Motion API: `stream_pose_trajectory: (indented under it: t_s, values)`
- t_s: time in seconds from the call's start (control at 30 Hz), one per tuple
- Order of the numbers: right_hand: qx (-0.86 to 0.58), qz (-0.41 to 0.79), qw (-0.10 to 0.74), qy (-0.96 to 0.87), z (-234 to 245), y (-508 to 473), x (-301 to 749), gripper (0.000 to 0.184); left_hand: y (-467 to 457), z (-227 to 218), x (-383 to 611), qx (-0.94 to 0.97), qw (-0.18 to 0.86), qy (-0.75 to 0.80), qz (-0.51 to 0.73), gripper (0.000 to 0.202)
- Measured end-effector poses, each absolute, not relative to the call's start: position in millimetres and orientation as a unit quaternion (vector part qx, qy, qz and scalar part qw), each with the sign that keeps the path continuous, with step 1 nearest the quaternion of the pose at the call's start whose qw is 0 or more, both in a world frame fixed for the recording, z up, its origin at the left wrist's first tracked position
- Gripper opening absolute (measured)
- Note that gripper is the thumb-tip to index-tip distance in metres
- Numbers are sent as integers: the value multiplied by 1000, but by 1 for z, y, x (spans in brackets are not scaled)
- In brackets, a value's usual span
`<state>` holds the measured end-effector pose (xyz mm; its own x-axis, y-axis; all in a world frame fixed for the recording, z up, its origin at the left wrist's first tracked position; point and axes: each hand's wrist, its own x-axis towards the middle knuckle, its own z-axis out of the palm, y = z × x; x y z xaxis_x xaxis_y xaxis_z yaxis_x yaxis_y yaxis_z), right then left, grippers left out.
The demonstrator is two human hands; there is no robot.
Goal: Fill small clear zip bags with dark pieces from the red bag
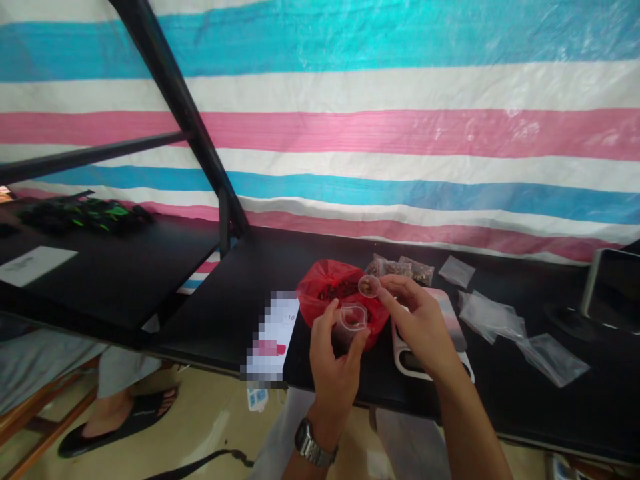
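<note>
My left hand grips a small clear zip bag, its mouth spread wide between thumb and fingers. Between the thumb and fingers of my right hand is a small round clear scoop with some brown bits in it. The scoop is just above and to the right of the bag's mouth. Behind and beneath both lies an opened red plastic bag with dark reddish-brown dried bits inside. A white kitchen scale sits under my right hand, which partly hides its plate and display.
Filled clear bags lie behind the scale. Several flat zip bags are spread to its right, near a dark-screened device on a stand. A pixelated patch covers something left of the red bag. A person's sandalled foot shows lower left.
</note>
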<state>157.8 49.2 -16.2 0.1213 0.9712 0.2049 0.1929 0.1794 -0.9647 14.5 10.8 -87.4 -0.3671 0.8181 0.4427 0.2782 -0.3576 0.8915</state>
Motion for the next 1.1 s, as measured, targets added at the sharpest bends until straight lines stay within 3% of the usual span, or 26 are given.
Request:
stream_pose_trajectory:
  t_s: [0.17,0.53,0.7,0.83,0.97,1.1]
  values:
    - [-518,311,495,-624,-1,38,151,21,14,-95,14,481,249,552,634,54]
    - [-461,215,436,-743,15,25,148,30,12,-97,8,472,270,548,636,52]
    - [-520,174,464,-696,5,45,154,24,8,-98,8,468,254,554,641,52]
    - [-579,143,413,-688,-16,77,159,23,-9,-101,16,442,248,563,652,49]
    - [-584,184,324,-722,-25,94,158,19,-31,-104,29,454,297,583,605,50]
    - [-528,310,318,-723,-11,83,161,17,-39,-106,36,424,361,587,588,53]
